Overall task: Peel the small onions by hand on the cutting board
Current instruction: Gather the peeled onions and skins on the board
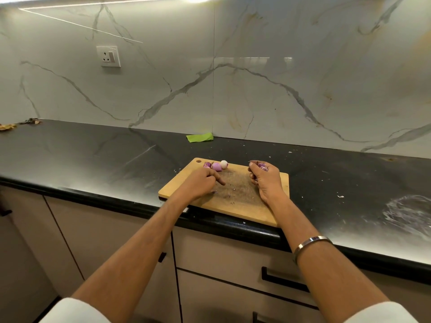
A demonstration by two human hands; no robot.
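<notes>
**Three onions wait on one board**

Three small onions (215, 165) sit at the cutting board's (275, 210) far-left corner; our right hand (264, 179) curls round purple onion pieces (262, 166); our left hand (201, 183) rests on the board, forefinger out, gripping nothing we can see.

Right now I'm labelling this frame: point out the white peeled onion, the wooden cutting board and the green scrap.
white peeled onion (224, 164), head view, its centre.
wooden cutting board (235, 201), head view, bare middle.
green scrap (199, 137), head view, its centre.
</notes>
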